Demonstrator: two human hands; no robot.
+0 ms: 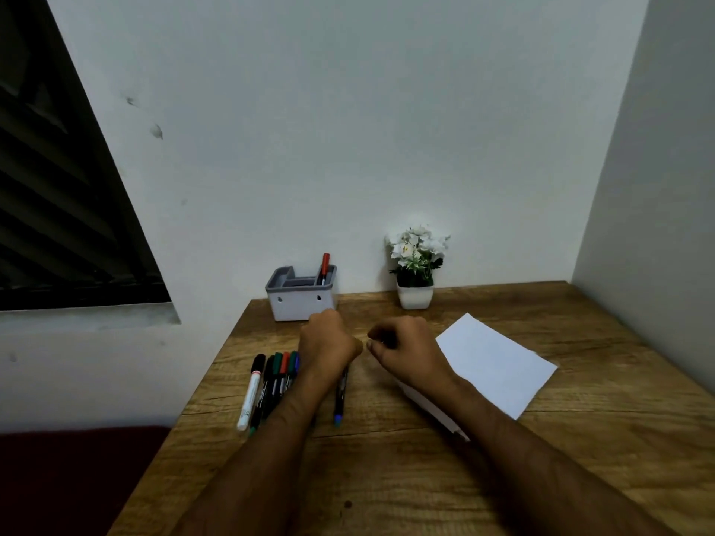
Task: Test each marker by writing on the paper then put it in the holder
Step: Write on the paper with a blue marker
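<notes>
A grey and white holder [300,303] stands at the table's back edge with one red-capped marker [324,268] upright in its right compartment. A white sheet of paper [499,365] lies to the right. Several markers [276,377] lie side by side at the left, the outermost a white one with a black cap [250,396]. My left hand [329,342] is fisted over a dark marker with a blue end [340,400] that points toward me. My right hand [406,346] hovers close beside it, fingers curled and pinched; nothing shows between them.
A small white pot of white flowers [415,272] stands at the back, right of the holder. The wooden table [387,477] meets walls at the back and right. Its left edge drops to a dark red surface [77,477].
</notes>
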